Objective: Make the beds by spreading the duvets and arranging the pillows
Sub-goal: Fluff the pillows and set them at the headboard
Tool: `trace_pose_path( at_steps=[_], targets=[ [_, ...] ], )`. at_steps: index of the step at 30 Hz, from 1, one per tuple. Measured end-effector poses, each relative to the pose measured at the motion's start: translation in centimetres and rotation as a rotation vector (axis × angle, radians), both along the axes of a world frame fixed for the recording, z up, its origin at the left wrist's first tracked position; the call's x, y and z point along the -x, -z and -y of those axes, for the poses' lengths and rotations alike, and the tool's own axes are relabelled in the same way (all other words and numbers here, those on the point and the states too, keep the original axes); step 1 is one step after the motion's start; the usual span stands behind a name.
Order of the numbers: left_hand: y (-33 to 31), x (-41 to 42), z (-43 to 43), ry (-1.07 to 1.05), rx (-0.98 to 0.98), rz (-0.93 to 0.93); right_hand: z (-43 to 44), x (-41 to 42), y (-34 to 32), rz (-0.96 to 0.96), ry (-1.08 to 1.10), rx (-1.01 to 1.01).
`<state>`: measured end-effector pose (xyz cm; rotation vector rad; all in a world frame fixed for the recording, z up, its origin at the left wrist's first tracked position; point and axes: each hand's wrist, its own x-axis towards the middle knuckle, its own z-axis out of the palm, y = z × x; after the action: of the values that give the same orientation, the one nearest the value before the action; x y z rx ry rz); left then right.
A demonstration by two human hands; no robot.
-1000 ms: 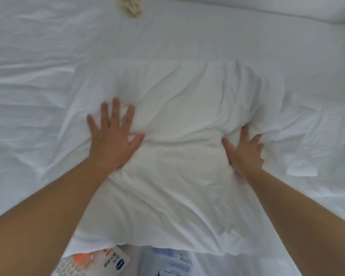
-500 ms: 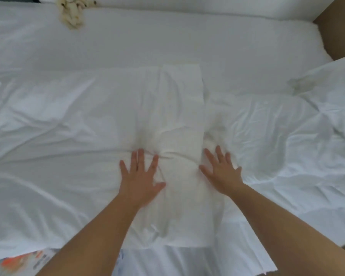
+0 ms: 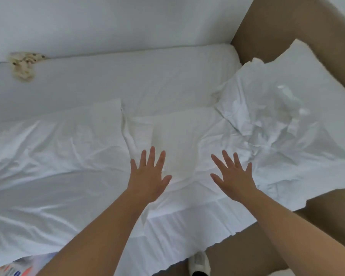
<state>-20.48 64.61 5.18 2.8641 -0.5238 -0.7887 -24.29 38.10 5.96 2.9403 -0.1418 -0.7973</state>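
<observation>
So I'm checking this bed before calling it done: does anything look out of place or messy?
Yes. A crumpled yellowish cloth lies bunched at the far edge against the wall. The pillow at the right is heavily creased and sits askew. Both hands are spread open, holding nothing.

Cream patterned cloth [image 3: 23,67], bunched at the far mattress edge against the white wall [image 3: 112,24]. Brown floor [image 3: 247,255] below the bed's near edge, with a white shoe [image 3: 199,262] (partly hidden by hanging fabric). Printed orange-and-blue packaging [image 3: 12,269] at lower left, its text illegible.
</observation>
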Motion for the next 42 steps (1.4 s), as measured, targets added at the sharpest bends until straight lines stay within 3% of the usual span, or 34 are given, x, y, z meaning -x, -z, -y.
trace_pose_path(
  at_steps=[7, 10, 13, 17, 20, 23, 26, 28, 31, 34, 42],
  targets=[
    [-3.2, -3.7, 13.5, 0.043, -0.063, 0.059, 14.1, -2.1, -4.7, 0.161, -0.129, 0.138],
    [-3.7, -5.8, 22.8, 0.015, 0.013, -0.021, 21.7, -3.7, -5.7, 0.26, -0.112, 0.199],
    [-4.0, -8.5, 31.9, -0.143, 0.231, -0.165, 28.7, -5.3, -5.8, 0.279, -0.04, 0.233],
    [-4.0, -12.5, 40.9, -0.485, 0.707, -0.333, 35.5, -6.4, -4.0, 0.17, 0.106, 0.183],
    [-4.0, -15.1, 45.9, -0.724, 0.86, -0.411, 38.3, -6.2, -1.9, 0.076, 0.144, -0.053],
    [-3.6, -16.7, 50.4, -0.875, 0.834, -0.604, 40.1, -5.3, -0.3, 0.259, 0.193, -0.346],
    [-2.4, -16.5, 53.8, -0.971, 0.702, -0.745, 41.2, -5.7, 0.3, 0.485, 0.66, -0.631],
    [-1.7, -15.7, 55.1, -0.895, 0.547, -0.77, 41.9, -6.6, 0.6, 0.403, 0.874, -0.811],
    [-0.9, -15.0, 55.2, -0.779, 0.483, -0.824, 41.8, -7.3, 0.2, 0.247, 0.827, -0.953],
    [-1.7, -15.9, 52.8, -0.768, 0.486, -0.745, 39.8, -7.7, -1.2, 0.175, 0.813, -1.13],
    [-12.1, -17.9, 40.1, -0.719, 0.424, -0.761, 27.1, -11.5, -8.8, 0.048, 0.493, -1.281]
  ],
)
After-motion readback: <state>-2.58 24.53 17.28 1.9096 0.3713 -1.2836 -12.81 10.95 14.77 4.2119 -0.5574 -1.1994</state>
